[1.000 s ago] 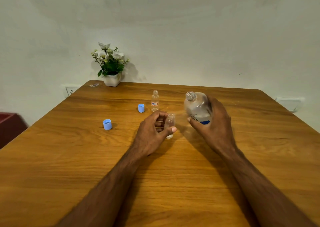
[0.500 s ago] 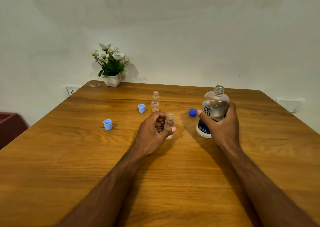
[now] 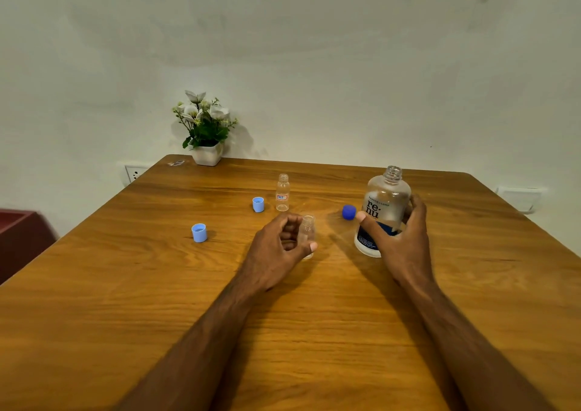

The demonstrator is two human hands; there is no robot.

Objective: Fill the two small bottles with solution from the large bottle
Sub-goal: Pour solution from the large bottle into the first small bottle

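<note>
Caps (image 3: 199,232) lie left of the left hand (image 3: 276,250) gripping a small bottle (image 3: 307,236); right hand (image 3: 399,241) grips the large bottle (image 3: 385,203).

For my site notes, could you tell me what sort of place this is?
Probably a plain room in a home or small office: a wooden table against a bare white wall, a small potted flower plant and a wall socket beside it.

Soft dim light, wide-angle distortion

Glossy grained wood table (image 3: 125,285), clear plastic large bottle (image 3: 388,200), matt blue caps (image 3: 199,232).
</note>
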